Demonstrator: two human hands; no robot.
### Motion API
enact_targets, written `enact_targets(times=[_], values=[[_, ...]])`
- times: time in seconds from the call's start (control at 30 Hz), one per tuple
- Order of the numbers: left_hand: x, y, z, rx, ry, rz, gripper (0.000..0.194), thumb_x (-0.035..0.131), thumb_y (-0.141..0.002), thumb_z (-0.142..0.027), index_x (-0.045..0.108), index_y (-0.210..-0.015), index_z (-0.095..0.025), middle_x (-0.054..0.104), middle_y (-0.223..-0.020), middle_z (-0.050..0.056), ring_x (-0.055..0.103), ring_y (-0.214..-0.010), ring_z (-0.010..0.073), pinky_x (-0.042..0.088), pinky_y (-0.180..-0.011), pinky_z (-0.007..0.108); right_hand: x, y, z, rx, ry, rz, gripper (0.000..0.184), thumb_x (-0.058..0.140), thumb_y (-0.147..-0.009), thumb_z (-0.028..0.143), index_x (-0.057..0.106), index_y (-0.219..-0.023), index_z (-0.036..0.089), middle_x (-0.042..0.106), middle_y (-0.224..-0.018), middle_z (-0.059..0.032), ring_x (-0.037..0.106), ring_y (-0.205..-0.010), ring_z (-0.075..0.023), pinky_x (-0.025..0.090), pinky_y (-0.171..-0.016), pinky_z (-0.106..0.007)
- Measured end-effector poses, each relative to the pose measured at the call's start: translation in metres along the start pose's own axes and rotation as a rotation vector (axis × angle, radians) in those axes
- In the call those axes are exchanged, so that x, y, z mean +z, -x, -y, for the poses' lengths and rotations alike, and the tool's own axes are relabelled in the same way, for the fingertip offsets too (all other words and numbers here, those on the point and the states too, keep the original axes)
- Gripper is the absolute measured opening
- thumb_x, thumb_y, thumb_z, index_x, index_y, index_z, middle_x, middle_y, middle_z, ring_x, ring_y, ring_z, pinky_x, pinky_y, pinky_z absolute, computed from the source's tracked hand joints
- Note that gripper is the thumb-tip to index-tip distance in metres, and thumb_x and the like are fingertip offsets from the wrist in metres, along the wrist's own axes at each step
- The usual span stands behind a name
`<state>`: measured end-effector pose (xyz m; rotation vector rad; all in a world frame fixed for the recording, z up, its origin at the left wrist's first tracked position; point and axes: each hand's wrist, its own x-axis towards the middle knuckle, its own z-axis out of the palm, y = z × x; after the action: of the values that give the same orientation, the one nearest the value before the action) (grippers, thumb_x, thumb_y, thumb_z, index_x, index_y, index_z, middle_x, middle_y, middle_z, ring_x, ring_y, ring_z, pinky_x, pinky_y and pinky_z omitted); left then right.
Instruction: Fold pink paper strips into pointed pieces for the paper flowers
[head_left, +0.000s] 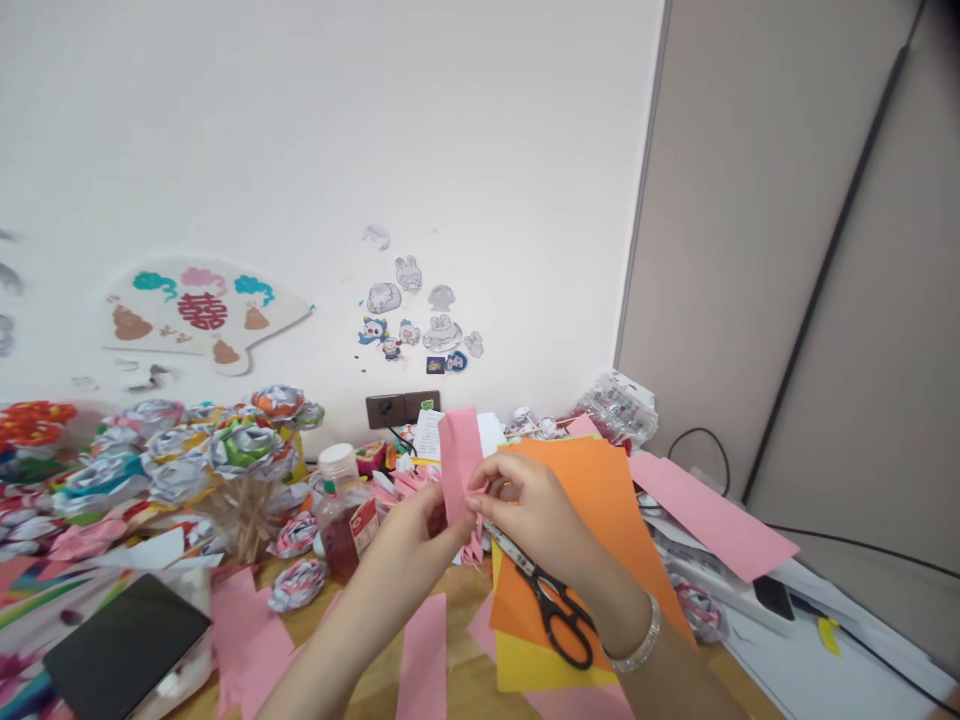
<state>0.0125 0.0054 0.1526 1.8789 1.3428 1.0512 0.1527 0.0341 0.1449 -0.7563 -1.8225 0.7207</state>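
Note:
Both hands meet over the table at a pink paper strip that stands upright between them. My left hand grips the strip's lower part from the left, thumb toward the right. The fingers of my right hand pinch its lower right edge. Below my right hand lies a pair of scissors with black handles, resting on orange paper. Under the orange sheets shows yellow paper. Another pink strip lies on the table in front of me.
Paper flowers crowd the left, beside a bottle of reddish liquid. A dark tablet-like device lies front left. On the right are a long pink sheet, a power strip and cables. A clear bead box stands at the back.

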Motion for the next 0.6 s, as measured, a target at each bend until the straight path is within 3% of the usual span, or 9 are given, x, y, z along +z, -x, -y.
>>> enact_targets(times=[0.2, 0.4, 0.53, 0.6], values=[[0.001, 0.0, 0.002, -0.014, -0.226, -0.093, 0.028, 0.042, -0.075, -0.04, 0.043, -0.057, -0.019, 0.038, -0.051, -0.006, 0.039, -0.05, 0.013, 0.025, -0.047, 0.023, 0.0, -0.002, -0.005, 0.03, -0.083, 0.001, 0.01, 0.053, -0.073, 0.012, 0.054, -0.08, 0.019, 0.054, -0.073, 0.0012, 0.054, -0.066, -0.011, 0.043, -0.058, -0.022], [-0.006, 0.001, 0.001, 0.006, -0.11, 0.024, 0.019, 0.04, -0.075, -0.032, 0.043, -0.062, -0.019, 0.043, -0.057, -0.004, 0.042, -0.054, 0.0131, 0.029, -0.05, 0.023, -0.002, -0.002, -0.009, 0.002, -0.176, -0.003, 0.019, 0.041, -0.083, 0.018, 0.043, -0.102, 0.021, 0.053, -0.065, 0.0029, 0.057, -0.061, -0.0123, 0.045, -0.061, -0.027], [-0.005, 0.006, 0.006, -0.015, -0.277, 0.118, 0.012, 0.039, -0.071, -0.021, 0.041, -0.06, -0.02, 0.043, -0.056, -0.005, 0.041, -0.052, 0.0122, 0.026, -0.048, 0.022, -0.009, -0.001, -0.002, -0.183, 0.148, -0.195, 0.032, 0.05, -0.08, 0.024, 0.043, -0.112, 0.024, 0.053, -0.1, -0.0058, 0.053, -0.089, -0.0171, 0.043, -0.079, -0.034], [-0.004, 0.007, 0.007, -0.023, -0.413, 0.108, 0.013, 0.039, -0.071, -0.021, 0.042, -0.058, -0.02, 0.044, -0.053, -0.005, 0.042, -0.05, 0.0125, 0.024, -0.047, 0.022, -0.012, 0.0, 0.003, -0.334, 0.408, -0.16, 0.035, 0.059, -0.076, 0.025, 0.05, -0.109, 0.026, 0.046, -0.116, -0.0068, 0.043, -0.106, -0.0212, 0.035, -0.09, -0.039]])
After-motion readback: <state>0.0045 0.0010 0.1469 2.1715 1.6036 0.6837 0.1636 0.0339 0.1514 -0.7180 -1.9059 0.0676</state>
